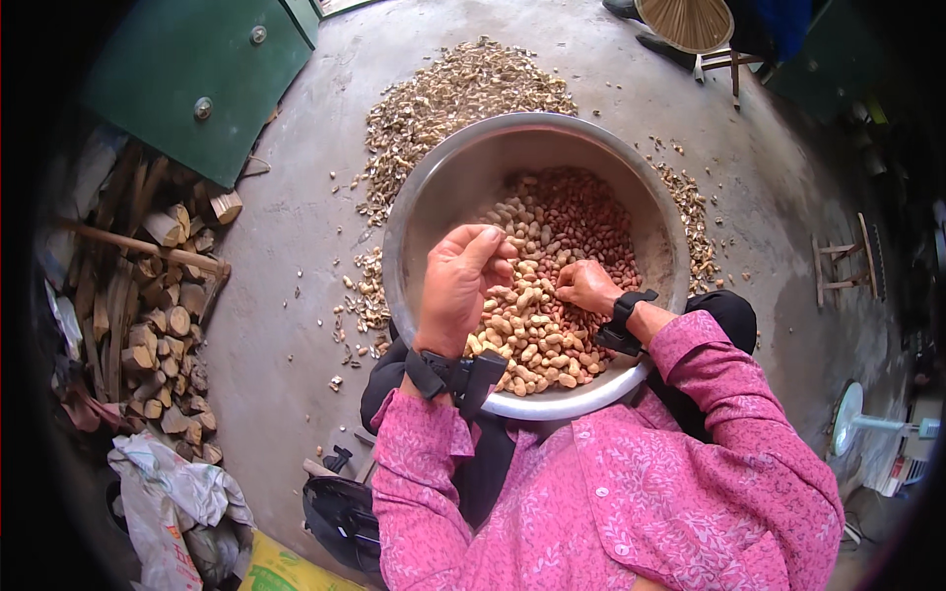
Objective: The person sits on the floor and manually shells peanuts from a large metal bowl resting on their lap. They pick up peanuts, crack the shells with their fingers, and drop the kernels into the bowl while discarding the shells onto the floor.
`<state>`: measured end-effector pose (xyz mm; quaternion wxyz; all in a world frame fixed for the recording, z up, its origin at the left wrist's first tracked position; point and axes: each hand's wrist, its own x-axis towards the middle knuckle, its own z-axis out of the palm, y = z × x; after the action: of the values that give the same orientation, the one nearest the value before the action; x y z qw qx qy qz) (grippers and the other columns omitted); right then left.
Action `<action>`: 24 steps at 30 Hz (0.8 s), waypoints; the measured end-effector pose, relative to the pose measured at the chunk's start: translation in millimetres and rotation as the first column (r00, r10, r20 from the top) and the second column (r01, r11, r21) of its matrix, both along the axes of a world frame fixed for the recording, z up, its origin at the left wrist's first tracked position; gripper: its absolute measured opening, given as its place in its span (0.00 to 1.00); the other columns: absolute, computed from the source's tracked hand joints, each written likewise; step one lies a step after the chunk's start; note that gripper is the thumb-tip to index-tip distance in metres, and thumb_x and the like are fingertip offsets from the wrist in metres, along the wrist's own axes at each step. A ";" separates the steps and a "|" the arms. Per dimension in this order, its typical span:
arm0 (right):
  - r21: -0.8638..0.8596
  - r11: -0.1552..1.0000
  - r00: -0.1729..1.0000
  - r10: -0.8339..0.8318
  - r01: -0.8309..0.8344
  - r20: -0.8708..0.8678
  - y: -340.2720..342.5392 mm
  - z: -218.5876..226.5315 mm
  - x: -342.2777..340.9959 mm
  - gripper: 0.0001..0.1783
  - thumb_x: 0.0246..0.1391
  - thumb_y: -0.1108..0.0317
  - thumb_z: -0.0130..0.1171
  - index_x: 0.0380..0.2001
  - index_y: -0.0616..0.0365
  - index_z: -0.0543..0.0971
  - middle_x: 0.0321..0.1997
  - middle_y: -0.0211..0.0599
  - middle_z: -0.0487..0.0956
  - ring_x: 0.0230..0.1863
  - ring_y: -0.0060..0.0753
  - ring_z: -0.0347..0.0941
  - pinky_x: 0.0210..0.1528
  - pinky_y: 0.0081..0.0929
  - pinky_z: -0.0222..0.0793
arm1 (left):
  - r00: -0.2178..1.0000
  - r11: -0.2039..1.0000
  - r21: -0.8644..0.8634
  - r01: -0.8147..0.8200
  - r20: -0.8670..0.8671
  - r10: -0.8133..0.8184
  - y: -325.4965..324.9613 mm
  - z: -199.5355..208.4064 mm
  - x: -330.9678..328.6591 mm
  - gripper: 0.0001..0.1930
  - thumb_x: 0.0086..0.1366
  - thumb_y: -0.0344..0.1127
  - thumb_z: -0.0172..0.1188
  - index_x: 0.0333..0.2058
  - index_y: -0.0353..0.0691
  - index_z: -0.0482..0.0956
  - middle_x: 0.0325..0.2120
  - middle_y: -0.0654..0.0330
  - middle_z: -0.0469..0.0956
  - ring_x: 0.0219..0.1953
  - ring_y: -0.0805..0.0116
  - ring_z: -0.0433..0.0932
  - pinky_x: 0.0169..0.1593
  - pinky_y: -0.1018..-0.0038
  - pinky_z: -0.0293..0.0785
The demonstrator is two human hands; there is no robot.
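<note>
A wide metal basin (434,202) rests at my lap. Unshelled peanuts (537,345) fill its near and middle part, and shelled reddish peanut kernels (586,212) lie along the far right side. Over the basin's left part, my left hand (456,281) is raised with curled fingers, the thumb pressed toward the index finger; whatever they pinch is too hidden to name. My right hand (588,288) is low among the peanuts, where the shelled and unshelled ones meet. Its fingertips are drawn together and partly hidden, so their contents cannot be made out. Both wrists wear black straps.
Empty peanut shells (463,94) are heaped on the floor beyond the basin, with more scattered around it. Split firewood (163,335) is stacked at left below a green cabinet (197,79). A small wooden stool (845,261) and a fan (849,419) stand right; sacks (182,492) lie lower left.
</note>
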<state>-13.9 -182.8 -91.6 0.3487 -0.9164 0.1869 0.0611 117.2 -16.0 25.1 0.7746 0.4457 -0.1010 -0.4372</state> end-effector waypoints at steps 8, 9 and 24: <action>0.378 0.906 0.979 -0.150 0.191 -0.136 -8.6 11.9 -17.8 0.13 0.42 0.65 0.51 0.13 0.61 0.75 0.12 0.38 0.73 0.16 0.26 0.69 0.21 0.26 0.65 | 1.000 0.999 0.030 0.015 0.001 -0.015 -14.4 -7.7 -1.9 0.04 0.59 0.32 0.53 0.30 0.39 0.73 0.22 0.61 0.75 0.21 0.77 0.73 0.25 0.79 0.72; 0.458 0.875 0.986 -0.110 0.156 -0.126 -3.5 18.0 -18.2 0.12 0.42 0.65 0.51 0.15 0.62 0.75 0.14 0.37 0.74 0.17 0.26 0.69 0.21 0.26 0.64 | 1.000 0.999 0.047 0.019 0.000 -0.019 -15.3 -9.6 -2.1 0.04 0.59 0.32 0.53 0.30 0.39 0.73 0.22 0.61 0.75 0.21 0.77 0.73 0.25 0.79 0.72; 0.183 0.974 0.991 0.122 -0.131 0.061 21.9 19.7 -9.8 0.11 0.38 0.65 0.53 0.19 0.65 0.74 0.19 0.49 0.73 0.22 0.43 0.70 0.26 0.37 0.64 | 0.998 0.996 0.075 0.057 -0.017 -0.056 -27.2 -16.7 -3.8 0.06 0.59 0.35 0.54 0.30 0.38 0.72 0.22 0.62 0.75 0.19 0.80 0.72 0.23 0.84 0.71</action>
<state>-23.7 -160.8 -71.9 0.4330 -0.8909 0.1131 0.0780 113.4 -43.2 8.4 0.7451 0.4686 -0.0913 -0.4657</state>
